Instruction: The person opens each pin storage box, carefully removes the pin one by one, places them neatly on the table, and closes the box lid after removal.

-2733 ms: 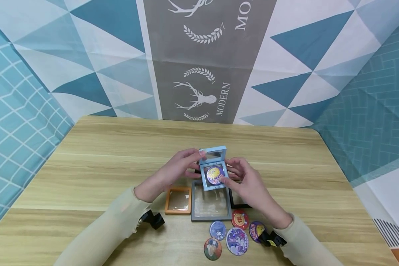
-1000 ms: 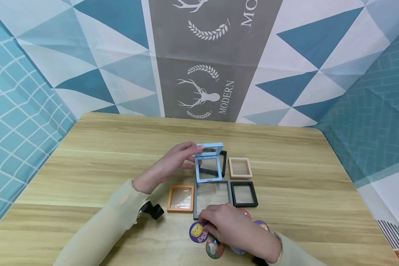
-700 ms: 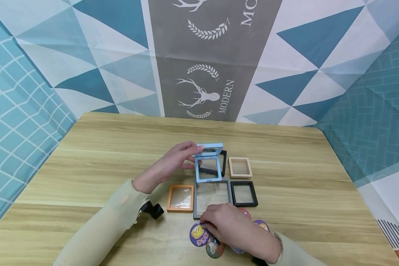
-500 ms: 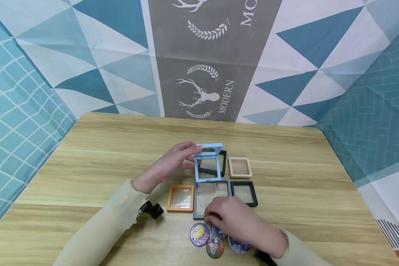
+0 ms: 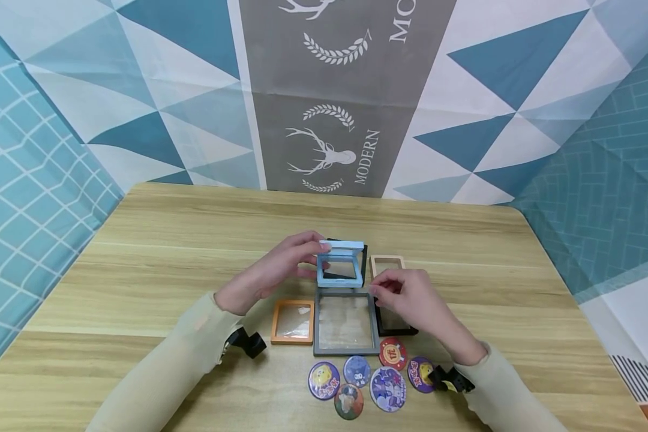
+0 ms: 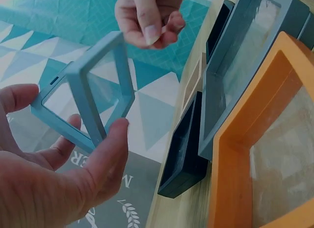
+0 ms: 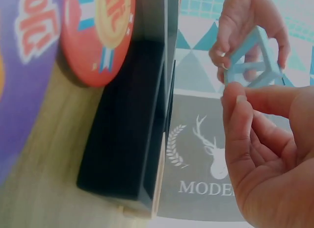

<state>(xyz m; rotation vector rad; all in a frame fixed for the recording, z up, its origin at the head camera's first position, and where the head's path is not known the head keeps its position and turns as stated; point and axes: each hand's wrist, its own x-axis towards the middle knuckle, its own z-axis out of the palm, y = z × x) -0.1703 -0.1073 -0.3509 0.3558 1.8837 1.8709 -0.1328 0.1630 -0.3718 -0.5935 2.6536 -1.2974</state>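
Observation:
My left hand (image 5: 281,264) holds a light blue hinged display frame (image 5: 340,282) above the table, its lid raised. Clear film fills both halves, with nothing inside; the thumb lies on the frame's side in the left wrist view. Just right of the frame is my right hand (image 5: 407,294). Its fingers are curled and the thumb tip meets the index finger (image 7: 235,95), with nothing seen between them. A round badge with a yellow cartoon face (image 5: 324,380) lies face up on the table, left of several other badges.
A grey frame (image 5: 347,352) lies mid-table between an orange frame (image 5: 293,343) and a black frame (image 5: 396,331). Farther back are a beige frame (image 5: 387,259) and another black frame (image 5: 364,264). A red badge (image 5: 393,353) and a purple badge (image 5: 387,389) lie in front.
The yellow-faced badge left the blue frame and went down to the table. My right hand has since risen away from the badges to the frame. The blue frame has tilted.

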